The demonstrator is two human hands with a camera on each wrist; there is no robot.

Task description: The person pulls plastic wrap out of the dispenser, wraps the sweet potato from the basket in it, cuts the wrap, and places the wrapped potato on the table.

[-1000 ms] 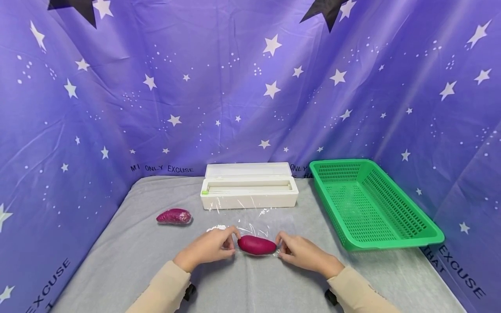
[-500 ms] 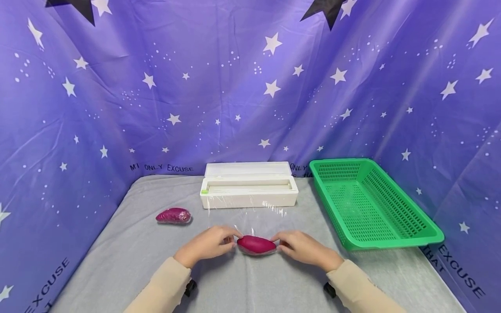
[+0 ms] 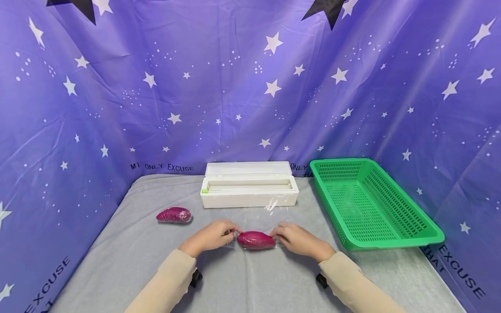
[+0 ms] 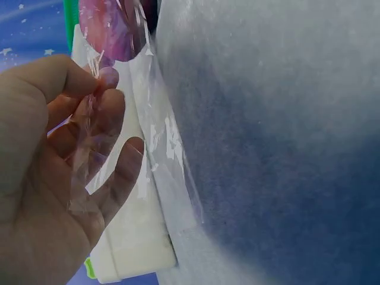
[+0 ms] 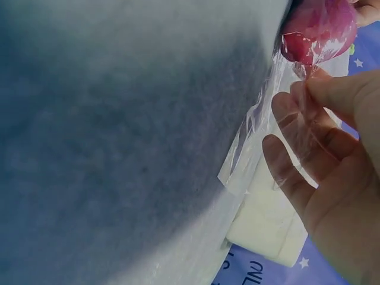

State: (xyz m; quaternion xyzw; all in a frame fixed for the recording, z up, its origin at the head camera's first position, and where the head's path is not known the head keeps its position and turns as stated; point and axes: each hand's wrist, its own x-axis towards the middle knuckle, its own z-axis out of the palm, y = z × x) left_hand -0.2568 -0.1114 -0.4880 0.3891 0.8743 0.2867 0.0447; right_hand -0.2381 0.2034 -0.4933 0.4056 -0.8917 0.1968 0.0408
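A purple sweet potato (image 3: pixel 256 240) lies between my hands in the head view, wrapped in clear cling film (image 4: pixel 169 142). My left hand (image 3: pixel 213 237) pinches gathered film between thumb and forefinger at its left end. At the other end my right hand (image 3: pixel 299 240) pinches the film the same way, its remaining fingers spread in the right wrist view. Loose film (image 5: pixel 240 154) hangs past both ends. Further left on the cloth lies another purple sweet potato (image 3: pixel 174 215), also in shiny film.
Behind the hands stands a white cling film dispenser (image 3: pixel 249 200) with its lid up. A green perforated basket (image 3: pixel 391 244) sits at the right. Grey cloth (image 3: pixel 137 269) covers the table, and a purple star-patterned curtain (image 3: pixel 219 87) surrounds it.
The sweet potato has shifted slightly away from me, and film now covers its top. My hands have moved forward with it, and the film no longer stretches to the dispenser's left front.
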